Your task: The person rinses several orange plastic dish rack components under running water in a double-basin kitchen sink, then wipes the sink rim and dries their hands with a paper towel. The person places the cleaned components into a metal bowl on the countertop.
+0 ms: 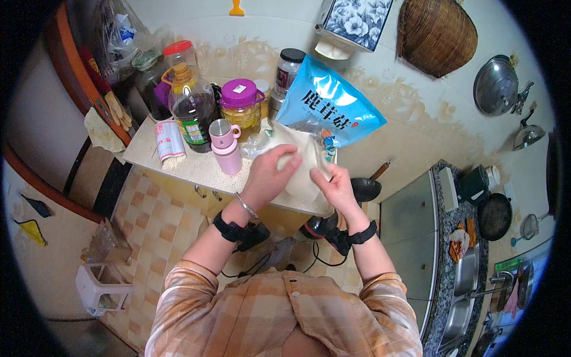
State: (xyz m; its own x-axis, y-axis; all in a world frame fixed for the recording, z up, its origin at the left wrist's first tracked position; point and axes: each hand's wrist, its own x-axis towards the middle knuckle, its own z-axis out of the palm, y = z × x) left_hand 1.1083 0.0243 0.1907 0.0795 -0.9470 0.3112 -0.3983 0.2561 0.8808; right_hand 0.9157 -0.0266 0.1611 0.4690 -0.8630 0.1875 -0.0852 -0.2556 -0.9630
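Note:
A pale cream cloth or paper bag [303, 180] hangs partly over the front edge of a speckled countertop [196, 167]. Its right side is pinched between the thumb and fingers of my right hand [337, 185]. My left hand [274, 172] lies over its left part, thumb and forefinger apart; whether it grips the material is unclear. Just behind stands a big blue foil pouch [330, 105] with printed writing, and small colourful packets [329, 145] lie at its base. A pink vacuum flask [226, 154] with a cup lid stands left of my left hand.
Jars with purple [241, 93] and black lids, a large plastic bottle of dark liquid [194, 111] and an opened noodle packet [169, 143] crowd the counter. Below right hangs a pan [366, 189]. A white stool [105, 288] stands on the tiled floor; a sink [466, 272] is at right.

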